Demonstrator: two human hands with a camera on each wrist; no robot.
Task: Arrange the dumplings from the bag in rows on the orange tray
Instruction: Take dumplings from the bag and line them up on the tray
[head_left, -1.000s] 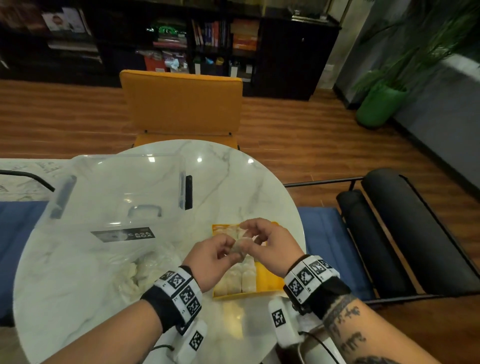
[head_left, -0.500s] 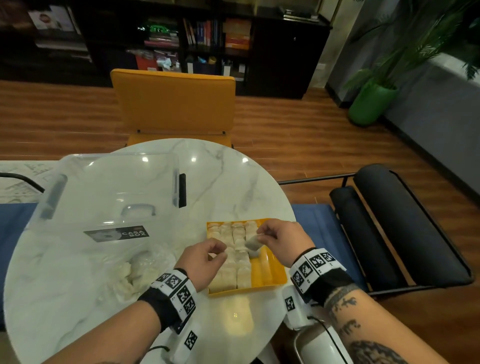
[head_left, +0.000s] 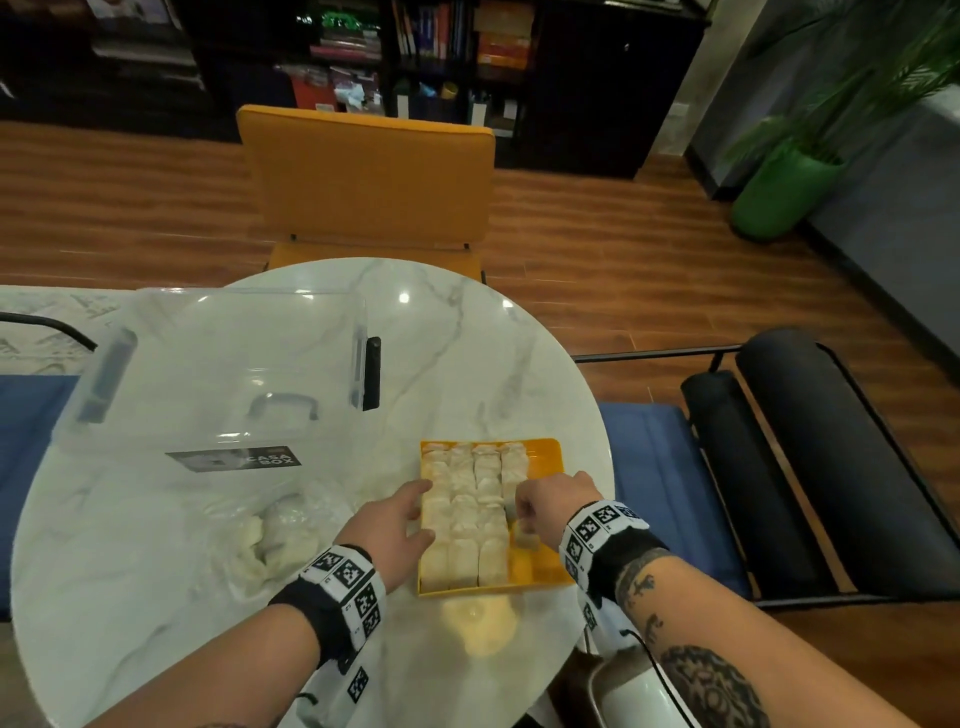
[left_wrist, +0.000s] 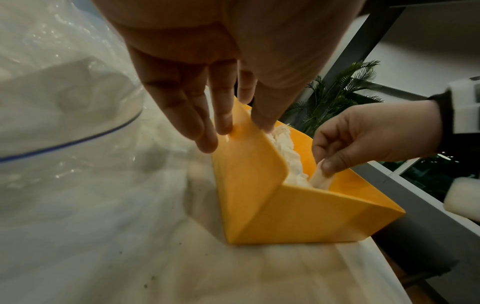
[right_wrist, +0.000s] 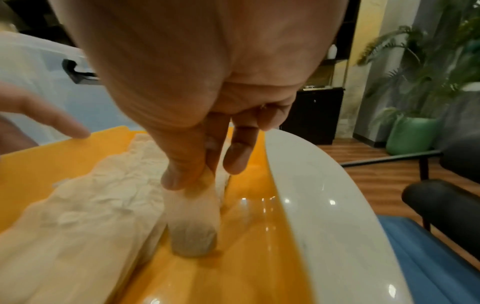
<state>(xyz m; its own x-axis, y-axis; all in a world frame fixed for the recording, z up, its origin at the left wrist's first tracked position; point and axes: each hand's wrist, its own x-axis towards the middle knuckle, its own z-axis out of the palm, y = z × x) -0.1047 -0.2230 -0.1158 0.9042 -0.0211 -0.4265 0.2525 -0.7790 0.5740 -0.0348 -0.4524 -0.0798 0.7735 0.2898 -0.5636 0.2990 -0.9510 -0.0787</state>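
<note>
Your right hand pinches a dumpling down near the orange tray's right edge; your left hand, fingers straight, steadies the tray's left edge.

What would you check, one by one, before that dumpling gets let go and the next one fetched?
1. Dumpling pinched by right hand: ok.
2. Its base touching the orange tray floor: cannot tell.
3. Bare floor left in the fourth column, near end: ok.
4. Left hand steadying the tray's left wall, fingers straight: ok.
5. Rows already placed packed and upright: ok.
6. Bag on the table still has dumplings: ok.
</note>
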